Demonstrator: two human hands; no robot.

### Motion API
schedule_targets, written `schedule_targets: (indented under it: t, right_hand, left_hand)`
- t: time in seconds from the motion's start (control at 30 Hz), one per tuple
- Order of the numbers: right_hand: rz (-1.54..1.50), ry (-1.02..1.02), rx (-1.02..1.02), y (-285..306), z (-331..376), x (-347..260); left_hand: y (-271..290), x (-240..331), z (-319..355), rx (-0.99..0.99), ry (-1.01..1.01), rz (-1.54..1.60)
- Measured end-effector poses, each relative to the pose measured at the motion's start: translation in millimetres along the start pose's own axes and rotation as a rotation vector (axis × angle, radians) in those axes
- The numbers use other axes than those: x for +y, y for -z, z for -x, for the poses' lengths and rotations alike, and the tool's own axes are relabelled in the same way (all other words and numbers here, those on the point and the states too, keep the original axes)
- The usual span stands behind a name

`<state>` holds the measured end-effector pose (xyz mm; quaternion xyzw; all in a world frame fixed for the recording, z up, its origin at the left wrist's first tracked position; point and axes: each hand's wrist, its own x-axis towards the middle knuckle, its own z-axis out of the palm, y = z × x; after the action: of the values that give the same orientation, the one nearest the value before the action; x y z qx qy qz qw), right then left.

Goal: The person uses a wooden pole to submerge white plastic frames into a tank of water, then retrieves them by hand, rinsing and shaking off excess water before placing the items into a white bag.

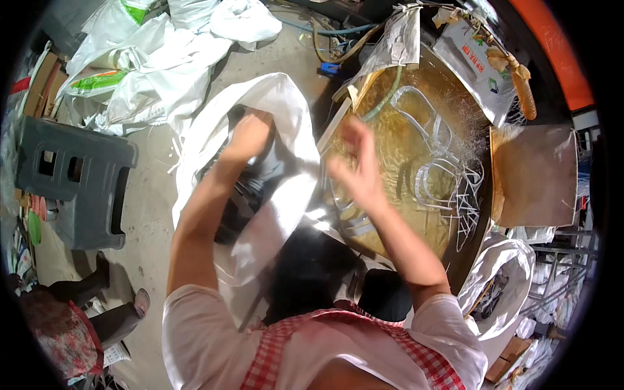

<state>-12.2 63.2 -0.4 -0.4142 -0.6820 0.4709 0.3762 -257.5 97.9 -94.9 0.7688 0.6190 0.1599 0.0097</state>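
Observation:
My left hand (pixel 251 135) reaches into an upright white woven sack (pixel 296 107). Its fingers are lost in the shadow there, so I cannot tell what they hold. Dark, shiny pieces (pixel 263 172) lie inside the sack, too shaded to name. Over the near left side of a water tank (pixel 471 244), my right hand (pixel 361 166) is slightly blurred, with thumb and fingers apart and nothing visible in it. Clear plastic loop-shaped parts (pixel 437 133) lie in the yellowish water, beside a cluster of thin white strips (pixel 467 205).
A green hose (pixel 391 96) runs into the tank. Beyond its right edge stands a brown board (pixel 536 175). Another white sack (pixel 513 260) holds dark pieces. On the left are a grey plastic stool (pixel 91 166), heaped white sacks (pixel 156 65) and another person's legs (pixel 117 325).

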Motion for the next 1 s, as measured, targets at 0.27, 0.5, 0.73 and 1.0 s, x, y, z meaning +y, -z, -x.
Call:
schedule_targets:
  t: [0.27,0.5,0.73,1.0]
  right_hand:
    - [0.068,-0.260,-0.300,-57,75,39]
    - [0.468,-0.499,-0.157,114,122,125]
    - [0.201,-0.708,-0.009,117,128,208]
    - [-0.736,-0.807,-0.479,103,99,276]
  left_hand:
    - [-53,27,92,-0.398,0.312,0.487]
    - [82,108,93,0.485,0.423,0.461]
    - [44,283,59,0.042,0.297,1.446]
    - [15,320,47,-0.361,0.272,1.373]
